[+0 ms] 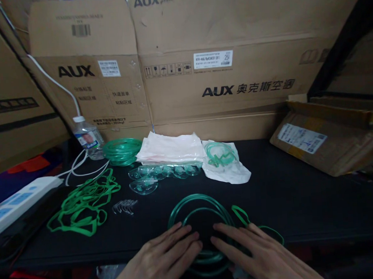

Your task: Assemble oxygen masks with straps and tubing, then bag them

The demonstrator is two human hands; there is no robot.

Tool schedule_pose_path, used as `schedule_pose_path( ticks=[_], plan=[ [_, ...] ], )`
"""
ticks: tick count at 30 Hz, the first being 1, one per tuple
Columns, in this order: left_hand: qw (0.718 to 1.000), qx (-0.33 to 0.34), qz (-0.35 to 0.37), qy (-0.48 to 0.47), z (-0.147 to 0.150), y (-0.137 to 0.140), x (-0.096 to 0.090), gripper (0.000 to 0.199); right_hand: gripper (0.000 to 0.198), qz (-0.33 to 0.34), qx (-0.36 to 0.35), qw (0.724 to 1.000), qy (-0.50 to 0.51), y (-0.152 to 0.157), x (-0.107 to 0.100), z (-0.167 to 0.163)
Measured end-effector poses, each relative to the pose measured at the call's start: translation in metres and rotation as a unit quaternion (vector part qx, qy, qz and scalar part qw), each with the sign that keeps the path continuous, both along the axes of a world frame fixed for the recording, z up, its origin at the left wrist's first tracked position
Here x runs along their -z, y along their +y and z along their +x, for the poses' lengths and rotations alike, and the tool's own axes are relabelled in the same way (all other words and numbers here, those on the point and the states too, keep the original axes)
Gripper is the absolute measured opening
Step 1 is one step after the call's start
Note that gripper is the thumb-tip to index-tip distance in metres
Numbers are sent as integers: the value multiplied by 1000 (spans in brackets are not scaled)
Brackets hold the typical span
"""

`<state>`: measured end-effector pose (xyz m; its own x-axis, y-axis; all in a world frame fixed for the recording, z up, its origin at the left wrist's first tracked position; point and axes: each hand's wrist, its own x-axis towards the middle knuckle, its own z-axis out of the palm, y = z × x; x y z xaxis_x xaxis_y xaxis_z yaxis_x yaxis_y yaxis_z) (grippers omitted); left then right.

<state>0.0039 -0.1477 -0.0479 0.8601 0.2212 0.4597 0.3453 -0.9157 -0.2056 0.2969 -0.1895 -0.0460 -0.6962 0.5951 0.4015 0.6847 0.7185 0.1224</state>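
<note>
A coil of green tubing (193, 198) is in front of me at the table's near edge, its lower loops reaching past that edge. My left hand (168, 254) holds the coil's left side, fingers laid over the loops and pointing inward; its thumb is hidden. On the opposite side, my right hand (253, 249) grips the loops in the same way, thumb out of sight. Beside the right hand, a green elastic strap (240, 214) curves out to the right. Under that hand shows part of a translucent greenish piece (239, 273), mostly covered.
Several clear green masks (143, 186) lie before a white stack (171, 146). Green straps (85, 200), small clear strips (125, 207), another tubing coil (122, 152) and a bottle (90, 139) stand left. A white packet (228, 170) and an open carton (325, 135) are right.
</note>
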Motion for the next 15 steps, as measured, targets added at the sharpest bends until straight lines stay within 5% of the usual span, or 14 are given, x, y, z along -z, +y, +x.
schedule_pose_path(
  ticks=[6,15],
  plan=[
    [1000,-1,-26,-17,0,5,-10,42,48,108,24,988,111,0,13,-15],
    [993,-54,-27,-99,38,-15,4,33,56,176,42,978,103,-2,-20,-41]
  ],
)
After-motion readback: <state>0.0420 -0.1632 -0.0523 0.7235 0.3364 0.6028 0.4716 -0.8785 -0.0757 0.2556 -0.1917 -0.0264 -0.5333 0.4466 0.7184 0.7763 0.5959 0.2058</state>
